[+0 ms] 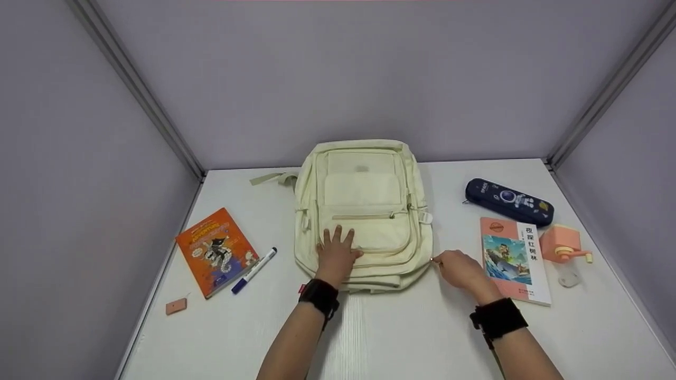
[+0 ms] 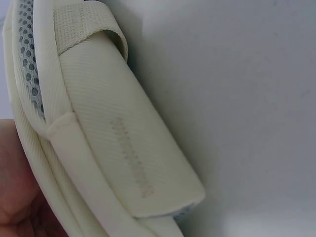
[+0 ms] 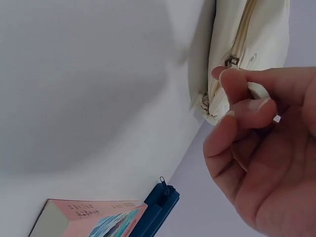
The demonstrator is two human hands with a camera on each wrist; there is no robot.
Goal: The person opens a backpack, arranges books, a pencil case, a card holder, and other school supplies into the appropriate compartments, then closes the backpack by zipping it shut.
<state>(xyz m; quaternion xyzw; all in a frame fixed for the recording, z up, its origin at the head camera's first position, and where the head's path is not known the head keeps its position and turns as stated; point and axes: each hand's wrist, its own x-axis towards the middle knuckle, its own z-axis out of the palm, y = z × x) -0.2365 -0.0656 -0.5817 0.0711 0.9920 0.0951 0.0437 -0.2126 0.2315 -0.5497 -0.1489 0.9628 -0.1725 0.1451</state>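
Observation:
A cream backpack lies on the white table, front pocket side up. My left hand rests on its lower front with fingers spread; the left wrist view shows only part of that hand beside the bag's edge and a webbing loop. At the bag's lower right side, my right hand pinches a zipper pull between thumb and curled fingers. The metal zipper slider shows just beyond the fingertips in the right wrist view.
Left of the bag lie an orange book, a marker and a small pink block-like item. To the right are a navy pencil case, a pink-and-white book and a pink crank sharpener. Walls enclose the table's back and sides.

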